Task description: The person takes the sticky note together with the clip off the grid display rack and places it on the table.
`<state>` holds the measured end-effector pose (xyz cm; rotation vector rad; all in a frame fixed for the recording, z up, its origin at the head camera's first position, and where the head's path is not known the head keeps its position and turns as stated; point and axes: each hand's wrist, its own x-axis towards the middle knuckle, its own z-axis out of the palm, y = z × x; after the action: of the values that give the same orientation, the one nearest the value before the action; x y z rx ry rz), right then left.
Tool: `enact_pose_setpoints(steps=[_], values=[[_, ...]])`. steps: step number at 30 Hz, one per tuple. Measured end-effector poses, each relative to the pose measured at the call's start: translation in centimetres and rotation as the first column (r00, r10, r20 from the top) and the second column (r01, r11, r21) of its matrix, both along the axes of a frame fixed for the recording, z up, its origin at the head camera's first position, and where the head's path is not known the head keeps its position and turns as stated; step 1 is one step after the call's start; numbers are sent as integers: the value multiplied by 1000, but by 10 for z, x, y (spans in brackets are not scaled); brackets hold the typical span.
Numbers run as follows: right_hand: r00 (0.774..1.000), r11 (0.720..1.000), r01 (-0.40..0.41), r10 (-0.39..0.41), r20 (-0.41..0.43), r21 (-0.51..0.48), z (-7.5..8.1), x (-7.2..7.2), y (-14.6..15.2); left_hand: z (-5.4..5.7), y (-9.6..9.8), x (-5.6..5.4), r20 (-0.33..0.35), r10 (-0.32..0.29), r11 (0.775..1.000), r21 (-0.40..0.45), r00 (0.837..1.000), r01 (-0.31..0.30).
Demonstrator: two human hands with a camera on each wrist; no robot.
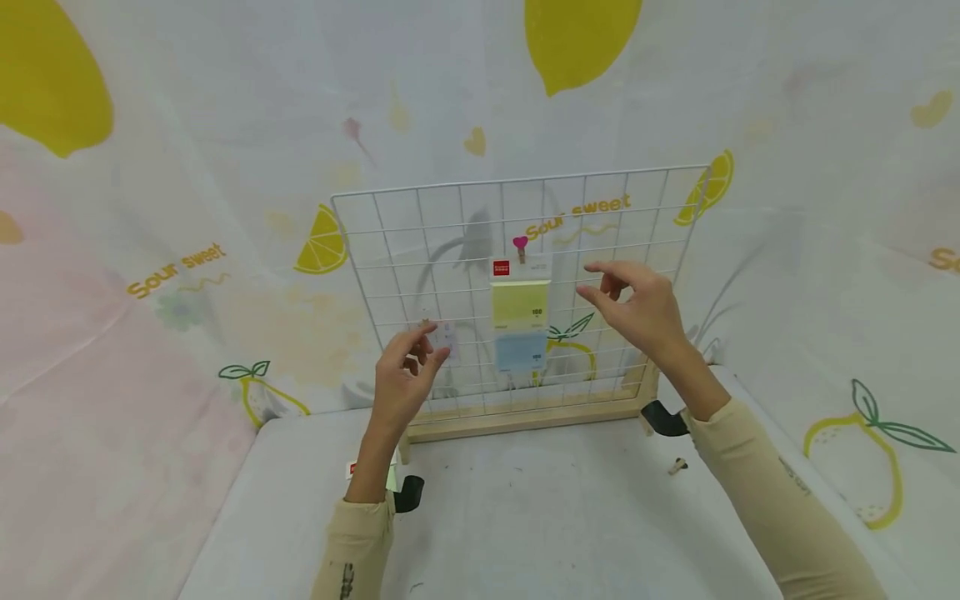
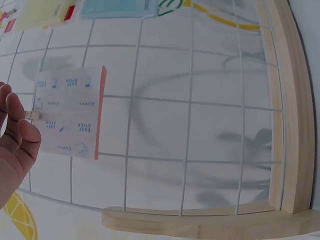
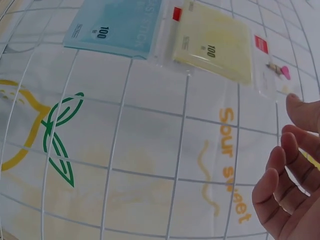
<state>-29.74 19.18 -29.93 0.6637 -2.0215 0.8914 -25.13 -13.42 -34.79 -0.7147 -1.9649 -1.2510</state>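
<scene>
My left hand (image 1: 405,367) is beside a small wooden clip (image 2: 33,115), thumb and fingers apart. The clip sits at the edge of a pale pack printed "EASY STICK" (image 2: 67,115) with an orange-red edge, which hangs on the white wire grid (image 1: 457,208). My right hand (image 1: 637,304) hangs in front of the grid with loosely curled fingers, holding nothing. To its left, a yellow sticky-note pack (image 1: 520,304) hangs from a clip with a pink heart (image 1: 521,245). Below the yellow pack is a blue sticky-note pack (image 1: 521,352).
A wooden base (image 1: 525,419) supports the grid on a white-covered table (image 1: 525,517). A loose wooden clip (image 1: 678,466) lies at the right. Another white-and-green pack (image 1: 392,477) is partly hidden behind my left forearm. Lemon-print cloth (image 1: 225,125) hangs behind.
</scene>
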Motion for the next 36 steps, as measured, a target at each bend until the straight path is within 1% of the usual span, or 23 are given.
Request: enact_pose_setpoints(steps=[2, 4, 6, 9, 12, 16, 21, 25, 28, 33, 36], values=[[1000, 1000, -6, 6, -7, -3, 3, 0, -1, 0, 5, -4, -10, 0, 1000, -3, 1000, 0], [1000, 1000, -17, 17, -7, 0, 5, 0, -3, -2, 8, -10, -16, 6, 1000, 5, 1000, -6], [1000, 1000, -21, 21, -9, 8, 8, 0, -4, -8, 9, -20, -18, 9, 1000, 8, 1000, -9], [1000, 1000, -14, 14, -21, 8, 9, 0, -9, -18, 7, -32, -10, 17, 1000, -2, 1000, -17], [1000, 1000, -10, 10, -28, 10, 9, 0, -12, -23, 5, -39, 9, 10, 1000, -12, 1000, -10], [999, 999, -27, 28, -21, 22, 10, -2, -17, -24, 5, -41, 14, 13, 1000, -20, 1000, -12], [999, 999, -34, 35, -31, 32, 15, -5, -22, -17, 9, -40, 7, 33, 998, -45, 999, -33], [998, 999, -25, 28, -48, 48, 18, -6, -26, -14, 13, -40, 33, 38, 998, -55, 999, -37], [998, 997, -28, 32, -63, 66, 19, -8, -30, -13, 13, -41, 38, 45, 997, -61, 998, -42], [996, 996, -31, 38, -80, 87, 21, -13, -35, -12, 14, -43, 17, 38, 997, -68, 999, -37], [997, 996, -18, 24, -71, 84, 23, -15, -37, -11, 17, -44, 24, 23, 997, -71, 999, -21]])
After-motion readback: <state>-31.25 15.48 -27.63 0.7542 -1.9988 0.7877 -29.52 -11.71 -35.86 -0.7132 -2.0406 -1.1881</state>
